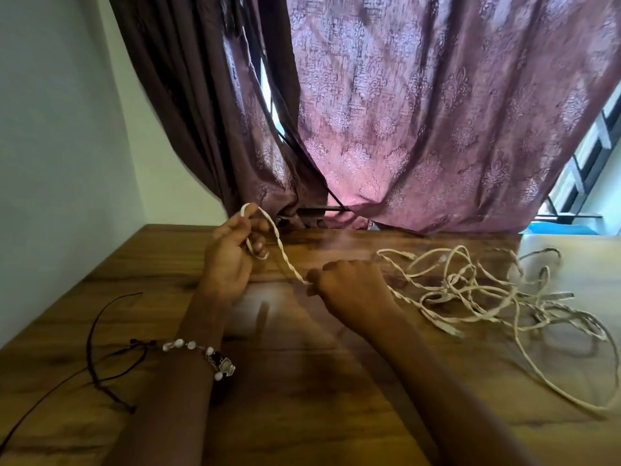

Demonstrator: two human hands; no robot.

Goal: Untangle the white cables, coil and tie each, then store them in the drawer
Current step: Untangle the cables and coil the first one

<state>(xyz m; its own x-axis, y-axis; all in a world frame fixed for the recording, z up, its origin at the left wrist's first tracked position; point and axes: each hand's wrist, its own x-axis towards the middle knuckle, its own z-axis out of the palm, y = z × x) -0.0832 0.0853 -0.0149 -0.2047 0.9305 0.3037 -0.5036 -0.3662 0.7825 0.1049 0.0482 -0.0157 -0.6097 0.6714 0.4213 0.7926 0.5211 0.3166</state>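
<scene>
White twisted cable strand point(285, 260), pinched by left hand point(232, 253) and seemingly gripped in right fist point(349, 290), needs steady tension while easing loops from the tangled white cable heap point(487, 290).

table point(302, 415): cable tangle point(487, 290) right | thin cord point(97, 348) near left | hands centre, left hand point(232, 257) farther than right hand point(349, 290) | curtain point(420, 112) behind far edge

My right hand point(349, 290) hid the stretch of white cable point(285, 260) that ran through my fist, and my curled fingers were out of sight beneath it. In the tangle point(497, 290) I couldn't tell how many cables there were; their plugs were too small to name. My forearms were blurred low down. The table point(134, 270) and a dark cord point(97, 334) ran off the left edge.
</scene>
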